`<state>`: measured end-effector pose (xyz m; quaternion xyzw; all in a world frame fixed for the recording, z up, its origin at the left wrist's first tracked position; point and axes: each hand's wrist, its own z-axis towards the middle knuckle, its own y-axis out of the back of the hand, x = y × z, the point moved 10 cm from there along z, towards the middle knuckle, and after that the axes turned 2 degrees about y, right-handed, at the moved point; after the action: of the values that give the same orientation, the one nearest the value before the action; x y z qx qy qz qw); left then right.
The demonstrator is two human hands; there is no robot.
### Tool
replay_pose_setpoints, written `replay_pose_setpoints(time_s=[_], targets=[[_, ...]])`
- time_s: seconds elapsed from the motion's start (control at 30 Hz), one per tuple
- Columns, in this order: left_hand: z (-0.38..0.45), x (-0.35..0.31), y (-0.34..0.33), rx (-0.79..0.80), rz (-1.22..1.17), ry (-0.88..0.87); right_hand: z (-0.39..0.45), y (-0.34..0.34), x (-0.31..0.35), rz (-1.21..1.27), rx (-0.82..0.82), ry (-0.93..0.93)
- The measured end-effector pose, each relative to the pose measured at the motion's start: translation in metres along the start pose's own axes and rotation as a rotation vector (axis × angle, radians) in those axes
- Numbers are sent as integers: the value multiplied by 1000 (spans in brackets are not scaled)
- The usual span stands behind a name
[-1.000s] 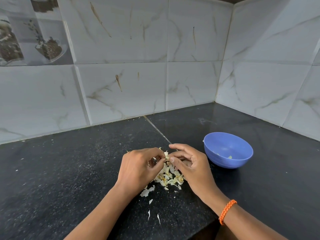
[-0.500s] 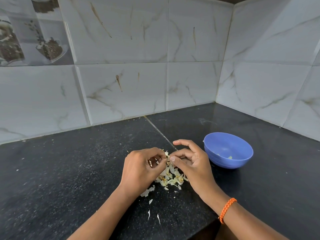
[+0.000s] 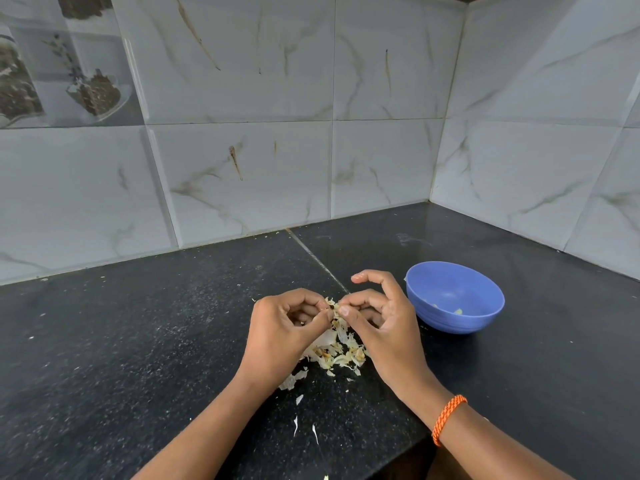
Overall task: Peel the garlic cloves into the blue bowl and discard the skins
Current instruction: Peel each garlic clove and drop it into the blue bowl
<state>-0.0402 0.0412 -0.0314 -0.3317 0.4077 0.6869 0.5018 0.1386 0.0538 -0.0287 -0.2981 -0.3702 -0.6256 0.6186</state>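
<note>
Blue bowl [image 3: 485,317]: on the desk [image 3: 138,341], right of the hands; only a few pale peeled bits show inside.
Skins [image 3: 337,351]: loose heap on the desk under the hands, not yet discarded.
Progress: judged mid-task; peeling is under way and clearing the skins remains.
Clove [image 3: 331,308]: mostly hidden, held between both hands above the heap.
Left hand [image 3: 284,329]: fingers curled, grip pinching the clove.
Right hand [image 3: 384,320]: thumb and fingertip pinch its skin; index finger lifted.
</note>
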Motion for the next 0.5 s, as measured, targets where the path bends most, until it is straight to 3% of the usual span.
replay_pose_setpoints(time_s=[0.5], targets=[[0, 14, -3, 21, -112, 106, -1, -8, 1, -84, 52, 10]])
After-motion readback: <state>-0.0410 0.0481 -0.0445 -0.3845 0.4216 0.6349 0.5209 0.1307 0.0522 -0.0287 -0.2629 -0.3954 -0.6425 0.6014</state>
